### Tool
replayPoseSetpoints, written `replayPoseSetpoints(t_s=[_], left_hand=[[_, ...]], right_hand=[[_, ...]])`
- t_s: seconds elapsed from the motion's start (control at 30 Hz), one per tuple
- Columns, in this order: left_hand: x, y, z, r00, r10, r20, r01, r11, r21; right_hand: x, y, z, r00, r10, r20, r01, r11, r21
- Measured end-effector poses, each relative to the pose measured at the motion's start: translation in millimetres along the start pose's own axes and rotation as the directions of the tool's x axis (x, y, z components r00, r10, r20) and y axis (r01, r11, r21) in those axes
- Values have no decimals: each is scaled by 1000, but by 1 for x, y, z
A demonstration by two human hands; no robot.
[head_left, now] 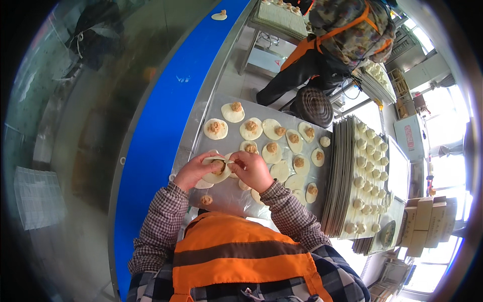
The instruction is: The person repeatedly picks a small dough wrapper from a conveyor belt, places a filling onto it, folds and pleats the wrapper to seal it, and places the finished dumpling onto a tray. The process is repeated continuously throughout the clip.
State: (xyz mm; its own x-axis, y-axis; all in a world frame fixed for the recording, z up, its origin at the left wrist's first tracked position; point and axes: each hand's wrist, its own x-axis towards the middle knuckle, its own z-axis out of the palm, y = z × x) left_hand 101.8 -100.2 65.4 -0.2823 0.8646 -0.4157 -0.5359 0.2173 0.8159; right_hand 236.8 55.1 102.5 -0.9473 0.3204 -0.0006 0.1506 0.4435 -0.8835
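Between my hands is a round dough wrapper [212, 177] with brown filling in its middle, held just above the metal table. My left hand [191, 170] cups it from the left, fingers curled round the edge. The fingers of my right hand [250, 170] pinch its right rim, where the dough is drawn up; the filling still shows. Around my hands lie several flat wrappers, many topped with a lump of filling, such as one wrapper [215, 129] beyond my left hand. A loose lump of filling [206, 200] sits on the table nearer to me.
A blue conveyor belt [151, 146] runs along the left, with one filled wrapper [219, 16] at its far end. On the right, stacked trays [338, 171] carry rows of closed buns [361, 161]. Another person [332, 45] bends beyond the table, near a round stool [312, 106].
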Motion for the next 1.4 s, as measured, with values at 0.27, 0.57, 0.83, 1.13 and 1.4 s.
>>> replayPoseSetpoints(t_s=[0.27, 0.57, 0.83, 1.13, 1.4], left_hand=[[10, 14, -7, 989, -78, -124, 126, 884, 449], [10, 30, -28, 994, -109, 5, 107, 984, 146], [36, 18, -28, 966, -238, -100, 254, 808, 532], [39, 14, -47, 993, -87, 85, 102, 976, -191], [44, -35, -27, 962, 33, -271, -83, 981, -174]], right_hand=[[22, 9, 12, 970, -240, 50, 242, 906, -347], [33, 16, 20, 1000, 4, -20, -6, 996, -91], [41, 15, 22, 993, -115, 31, 119, 959, -258], [36, 25, 24, 954, 299, -27, -280, 920, 273], [38, 23, 37, 977, 177, -117, -158, 975, 159]])
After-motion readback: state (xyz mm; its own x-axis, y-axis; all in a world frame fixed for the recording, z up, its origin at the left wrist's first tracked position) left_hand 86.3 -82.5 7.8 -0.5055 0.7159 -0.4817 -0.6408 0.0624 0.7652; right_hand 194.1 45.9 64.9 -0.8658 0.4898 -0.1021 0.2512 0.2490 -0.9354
